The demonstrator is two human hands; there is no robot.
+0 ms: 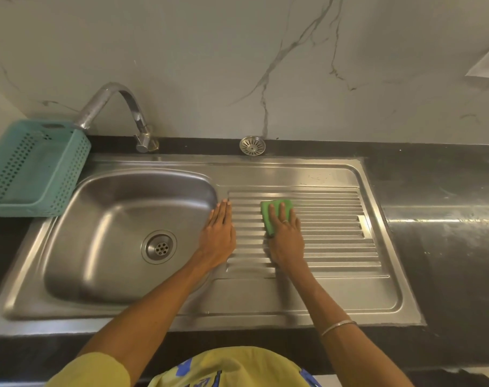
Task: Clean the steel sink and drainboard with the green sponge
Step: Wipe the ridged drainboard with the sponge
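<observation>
The steel sink (120, 233) sits left of its ridged drainboard (329, 233). The left hand (219, 233) lies flat, fingers straight, at the drainboard's left edge. The right hand (286, 233) presses flat – fingers extended – on the green sponge (271, 210), which lies under its fingers.

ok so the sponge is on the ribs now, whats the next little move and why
Probably slide the flat green sponge rightward along the ribbed steel drainboard. The right hand presses it near the ribs' left end, with most grooves lying to the right; the left hand rests flat beside the basin.
</observation>
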